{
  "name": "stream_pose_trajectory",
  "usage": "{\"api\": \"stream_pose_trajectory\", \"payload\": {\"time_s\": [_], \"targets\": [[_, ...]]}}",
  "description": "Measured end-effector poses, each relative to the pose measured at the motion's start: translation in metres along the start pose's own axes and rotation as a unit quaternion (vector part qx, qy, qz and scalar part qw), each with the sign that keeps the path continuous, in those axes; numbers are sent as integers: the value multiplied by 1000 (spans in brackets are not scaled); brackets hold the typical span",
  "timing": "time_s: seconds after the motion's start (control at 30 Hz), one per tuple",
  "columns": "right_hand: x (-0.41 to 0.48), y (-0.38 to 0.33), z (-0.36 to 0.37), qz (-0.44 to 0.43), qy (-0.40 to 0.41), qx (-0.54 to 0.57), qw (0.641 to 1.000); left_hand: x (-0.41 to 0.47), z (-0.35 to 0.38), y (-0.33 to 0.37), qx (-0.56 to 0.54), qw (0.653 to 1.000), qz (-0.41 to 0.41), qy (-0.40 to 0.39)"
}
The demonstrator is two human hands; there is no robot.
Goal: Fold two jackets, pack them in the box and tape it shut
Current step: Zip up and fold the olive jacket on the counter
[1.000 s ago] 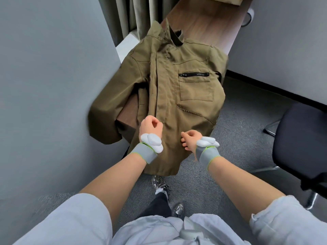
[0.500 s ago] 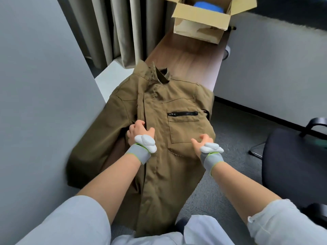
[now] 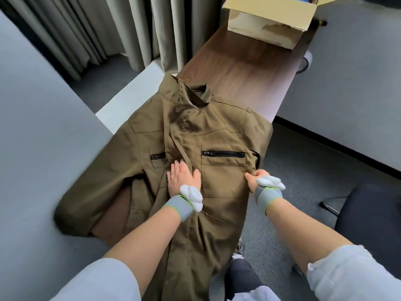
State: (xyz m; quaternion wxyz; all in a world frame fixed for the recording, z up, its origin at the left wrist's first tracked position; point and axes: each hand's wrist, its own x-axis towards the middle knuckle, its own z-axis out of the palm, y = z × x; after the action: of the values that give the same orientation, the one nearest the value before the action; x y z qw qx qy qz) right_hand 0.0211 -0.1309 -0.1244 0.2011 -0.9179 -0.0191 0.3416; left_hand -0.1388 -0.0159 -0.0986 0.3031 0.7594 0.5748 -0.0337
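An olive-brown jacket [image 3: 217, 135] lies front up on the near end of a narrow wooden table [image 3: 243, 68], its hem hanging over the edge towards me and its left sleeve [image 3: 91, 187] draped off the side. My left hand [image 3: 182, 177] rests flat and open on the jacket's front placket. My right hand [image 3: 255, 178] pinches the jacket's right edge just below the zipped chest pocket [image 3: 223, 154]. An open cardboard box [image 3: 269, 20] stands at the table's far end with something blue inside.
Grey partition walls [image 3: 43, 148] close in on the left and right. Curtains [image 3: 108, 29] hang behind the table. A dark office chair [image 3: 373, 216] stands on the grey carpet at the right. My shoes show below the jacket's hem.
Both hands moved up the jacket from near the hem to chest height. The left hand opened flat; the right took hold of the jacket's side edge. The box came into view.
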Motion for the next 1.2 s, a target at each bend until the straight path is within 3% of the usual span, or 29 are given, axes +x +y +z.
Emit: {"api": "stream_pose_trajectory", "payload": {"time_s": [0.2, 0.27, 0.33, 0.4, 0.53, 0.7, 0.8, 0.87, 0.9, 0.97, 1.0, 1.1, 1.17, 1.2], "targets": [[62, -55, -105, -121, 108, 79, 983, 15, 21, 46, 33, 999, -3, -2], [85, -82, -136, -159, 120, 49, 979, 19, 24, 68, 18, 999, -15, 43], [93, -99, -142, -173, 132, -50, 975, 25, 21, 80, -15, 993, -45, 106], [89, -106, -127, -220, 105, -160, 957, 39, 18, 80, -1, 991, -67, 113], [83, -112, -60, -296, -59, -305, 903, 75, 17, 74, -16, 983, -176, 40], [107, -136, -28, -304, -27, -419, 855, 113, 21, 77, 62, 974, -213, 47], [120, -157, -40, -295, -52, -430, 852, 130, 15, 87, 76, 972, -214, 56], [130, -183, -43, -310, -17, -416, 855, 153, 3, 98, 45, 972, -227, 51], [133, -192, -43, -339, 43, -376, 861, 161, -3, 105, 23, 973, -221, 64], [147, -216, -46, -407, 174, -270, 855, 178, -12, 122, -4, 978, -167, 124], [155, -228, -50, -422, 201, -246, 849, 184, -16, 132, -1, 980, -118, 159], [183, -247, -62, -312, 84, -303, 897, 200, -16, 160, 26, 979, -8, 203], [196, -251, -68, -223, -7, -318, 922, 215, -8, 169, 50, 985, -14, 167], [205, -252, -69, -220, -22, -335, 916, 221, -2, 170, 69, 988, -33, 133]]}}
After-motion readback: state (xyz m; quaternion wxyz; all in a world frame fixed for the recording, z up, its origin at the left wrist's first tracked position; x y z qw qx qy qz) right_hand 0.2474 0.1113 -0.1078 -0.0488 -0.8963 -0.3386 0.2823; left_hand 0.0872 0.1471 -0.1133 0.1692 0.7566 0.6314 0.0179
